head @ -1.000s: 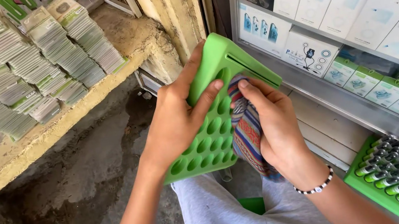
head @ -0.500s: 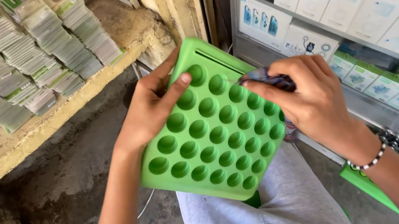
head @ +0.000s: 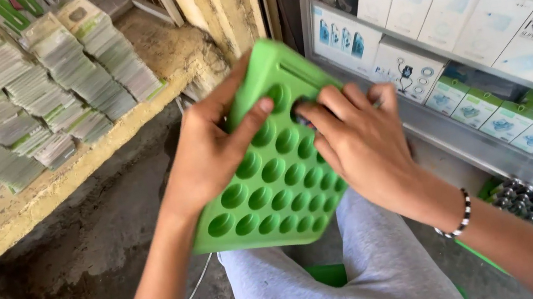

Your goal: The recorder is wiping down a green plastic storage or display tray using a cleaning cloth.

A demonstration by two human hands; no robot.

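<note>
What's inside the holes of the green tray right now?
The holes of the green tray that show look empty. The right hand presses a bit of striped cloth into one near the top; the holes under that hand are covered. The left hand grips the tray's edge.

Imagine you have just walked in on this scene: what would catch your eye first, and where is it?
The bright green tray with rows of round hollows, tilted over the person's lap at centre. The left hand holds its left edge while the right hand presses a bit of cloth into a hollow near the top. Next come the white boxes on the shelves at right.
</note>
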